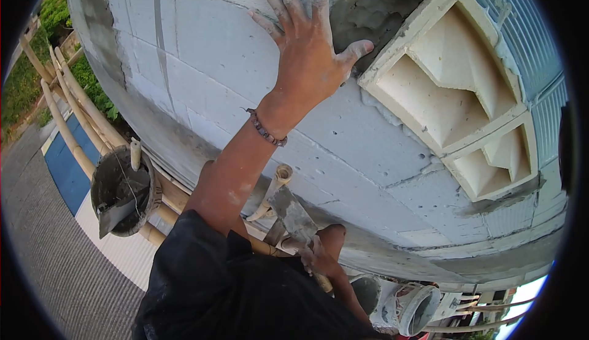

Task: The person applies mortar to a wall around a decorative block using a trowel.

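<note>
My left hand [310, 54], dusty and with a beaded bracelet at the wrist, lies spread against the grey block wall [215, 27]. Its thumb reaches the edge of a wet mortar patch [374, 15], near the cream vent block [429, 88]. Lower down, my right hand [315, 255] is wrapped round a trowel [293, 216], whose blade is smeared with grey mortar.
A dark bucket [126, 189] with mortar and a metal tool hangs by the bamboo poles [70, 134] at left. A smaller vent block [496, 159] adjoins the large one. Another bucket [422, 309] is at lower right. Corrugated roofing [55, 217] lies below.
</note>
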The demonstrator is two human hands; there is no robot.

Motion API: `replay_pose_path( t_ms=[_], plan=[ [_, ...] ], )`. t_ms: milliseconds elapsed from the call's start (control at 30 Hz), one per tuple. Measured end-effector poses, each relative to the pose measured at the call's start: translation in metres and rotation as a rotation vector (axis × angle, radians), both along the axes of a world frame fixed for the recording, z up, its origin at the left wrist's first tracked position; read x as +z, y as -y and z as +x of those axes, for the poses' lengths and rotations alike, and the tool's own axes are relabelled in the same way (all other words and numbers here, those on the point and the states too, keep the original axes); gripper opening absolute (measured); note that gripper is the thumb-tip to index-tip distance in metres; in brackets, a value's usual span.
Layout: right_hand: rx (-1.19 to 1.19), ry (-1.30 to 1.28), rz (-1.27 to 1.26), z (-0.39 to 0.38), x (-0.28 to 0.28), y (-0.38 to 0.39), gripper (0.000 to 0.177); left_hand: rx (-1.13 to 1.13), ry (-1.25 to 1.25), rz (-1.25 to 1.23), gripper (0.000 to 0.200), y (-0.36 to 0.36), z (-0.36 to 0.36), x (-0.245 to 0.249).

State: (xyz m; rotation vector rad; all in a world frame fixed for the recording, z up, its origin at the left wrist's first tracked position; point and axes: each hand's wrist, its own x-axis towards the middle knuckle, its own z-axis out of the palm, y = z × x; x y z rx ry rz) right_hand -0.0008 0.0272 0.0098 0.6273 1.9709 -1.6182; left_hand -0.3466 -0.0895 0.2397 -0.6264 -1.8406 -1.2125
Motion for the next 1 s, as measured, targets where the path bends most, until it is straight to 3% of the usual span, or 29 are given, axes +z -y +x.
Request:
replay_pose_path(
  t_ms=[67, 133, 167, 200, 267, 300, 500, 600, 633, 733, 1000],
  plan=[
    [0.01, -0.014, 0.03, 0.002, 0.002, 0.002, 0.029, -0.012, -0.059, 0.042, 0.118, 0.001, 0.003, -0.001],
    [0.048, -0.031, 0.043, 0.0, 0.008, 0.004, 0.028, 0.089, -0.228, -0.078, 0.099, 0.002, 0.007, -0.008],
    [0.074, -0.019, 0.051, 0.001, 0.011, 0.004, 0.027, -0.013, -0.32, -0.009, 0.073, 0.0, 0.015, -0.015],
    [0.072, -0.025, 0.059, 0.001, 0.011, 0.005, 0.027, -0.013, -0.326, -0.002, 0.073, 0.001, 0.021, -0.018],
    [0.061, -0.001, 0.059, 0.002, 0.01, 0.008, 0.028, -0.024, -0.302, -0.367, 0.06, 0.003, 0.027, -0.025],
    [0.076, 0.016, 0.053, 0.003, 0.007, 0.007, 0.029, -0.08, -0.303, -0.34, 0.054, 0.0, 0.023, -0.026],
    [0.0, 0.075, 0.023, 0.0, 0.003, 0.008, 0.029, -0.02, -0.436, -0.291, 0.055, -0.002, 0.007, -0.021],
    [0.117, 0.094, 0.099, -0.01, 0.003, 0.005, 0.032, -0.015, -0.443, -0.305, 0.057, 0.004, 0.015, -0.013],
    [0.126, 0.095, 0.116, -0.012, 0.005, 0.004, 0.032, -0.074, -0.378, -0.402, 0.06, 0.01, 0.017, -0.01],
    [0.215, 0.019, 0.151, -0.023, 0.011, 0.005, 0.031, -0.204, -0.389, -0.323, 0.064, 0.01, 0.014, -0.017],
    [0.098, 0.138, 0.023, -0.011, 0.001, 0.012, 0.034, -0.167, -0.422, -0.319, 0.065, 0.009, 0.008, -0.005]
  ],
)
